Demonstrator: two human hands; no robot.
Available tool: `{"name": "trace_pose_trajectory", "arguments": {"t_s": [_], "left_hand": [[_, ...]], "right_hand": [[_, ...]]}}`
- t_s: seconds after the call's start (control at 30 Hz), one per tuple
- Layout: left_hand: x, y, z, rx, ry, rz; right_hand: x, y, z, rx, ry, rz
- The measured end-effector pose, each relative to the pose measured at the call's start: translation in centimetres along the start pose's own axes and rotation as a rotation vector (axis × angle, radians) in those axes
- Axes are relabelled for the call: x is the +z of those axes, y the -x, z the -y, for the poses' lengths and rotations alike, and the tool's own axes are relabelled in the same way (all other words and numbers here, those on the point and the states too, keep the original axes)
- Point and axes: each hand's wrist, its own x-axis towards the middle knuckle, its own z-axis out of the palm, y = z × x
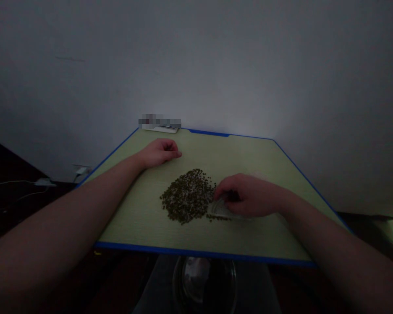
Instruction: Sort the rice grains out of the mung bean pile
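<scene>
A heap of small dark green beans [188, 195] lies in the middle of a pale green table [249, 157] with a blue edge. My right hand [249, 195] is closed on a clear plastic piece [220, 209] whose edge rests against the right side of the heap. My left hand [159, 151] lies on the table behind and left of the beans, its fingers curled into a loose fist with nothing seen in it.
A white flat device [160, 127] lies at the table's far left edge against the wall. A glass bowl [205, 283] sits on my lap below the near table edge. White plugs and cables [46, 181] lie on the dark floor at left.
</scene>
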Motion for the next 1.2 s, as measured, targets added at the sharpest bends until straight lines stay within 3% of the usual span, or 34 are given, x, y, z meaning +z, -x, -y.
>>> {"name": "trace_pose_trajectory", "arguments": {"t_s": [0.5,0.73,1.2], "left_hand": [[0.07,0.18,-0.30,0.002,0.009,0.005],[0.02,0.11,-0.15,0.008,-0.015,0.002],[0.04,0.20,-0.45,0.000,-0.006,0.002]], "right_hand": [[-0.19,0.17,0.00,0.027,0.006,0.026],[-0.02,-0.09,0.05,0.034,0.006,-0.032],[0.08,0.12,0.24,0.017,-0.018,0.039]]}}
